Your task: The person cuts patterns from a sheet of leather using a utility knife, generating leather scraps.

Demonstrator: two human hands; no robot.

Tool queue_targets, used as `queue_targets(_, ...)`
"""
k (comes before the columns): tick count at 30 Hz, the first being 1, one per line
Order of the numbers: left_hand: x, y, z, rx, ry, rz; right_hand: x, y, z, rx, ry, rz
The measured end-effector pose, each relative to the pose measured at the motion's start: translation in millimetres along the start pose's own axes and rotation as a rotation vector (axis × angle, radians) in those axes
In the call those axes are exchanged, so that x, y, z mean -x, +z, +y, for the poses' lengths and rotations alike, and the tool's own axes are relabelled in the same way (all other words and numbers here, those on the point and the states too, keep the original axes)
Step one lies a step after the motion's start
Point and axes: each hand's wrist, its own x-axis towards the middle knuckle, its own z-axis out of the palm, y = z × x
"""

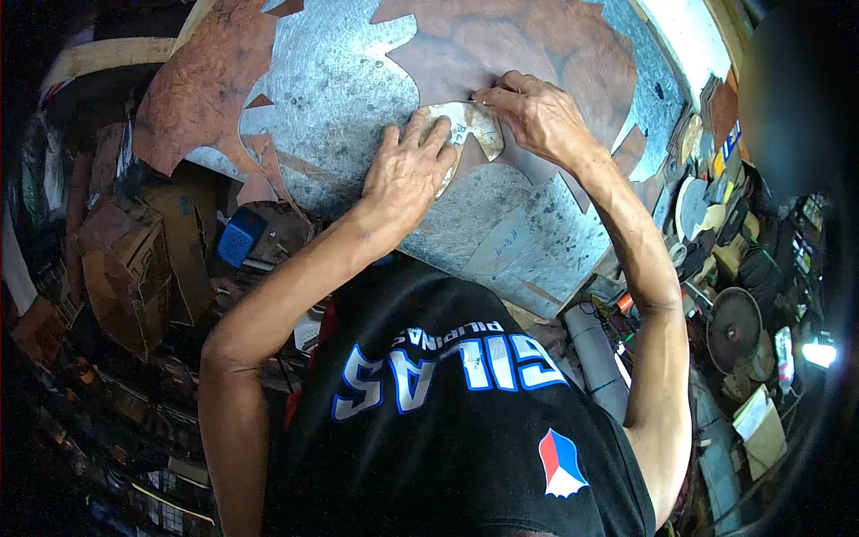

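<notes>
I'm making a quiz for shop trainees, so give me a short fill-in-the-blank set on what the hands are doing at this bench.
1. The left hand presses flat on a pale ____ lying on the brown leather.
2. The right hand pinches at the pattern's ____ edge.
3. The leather lies on a grey ____ sheet.
4. Left of the bench stands a small ____ box.

Missing words: pattern; upper; metal; blue

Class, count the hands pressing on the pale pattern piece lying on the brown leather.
2. The left hand lies flat on the pattern piece; the right hand pinches its upper edge.
</notes>
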Motion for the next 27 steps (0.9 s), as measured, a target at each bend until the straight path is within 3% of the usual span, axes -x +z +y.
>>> queue_targets(11,-1,-1,0,0.000,-0.010,-0.017,7,6,10,0.004,-0.037,0.106)
queue_targets(16,-2,1,0,0.003,-0.009,-0.012,14,-4,0,-0.012,0.089,0.017)
queue_targets(27,-2,1,1,0.001,-0.011,-0.012,27,7,6,-0.055,0.096,0.093)
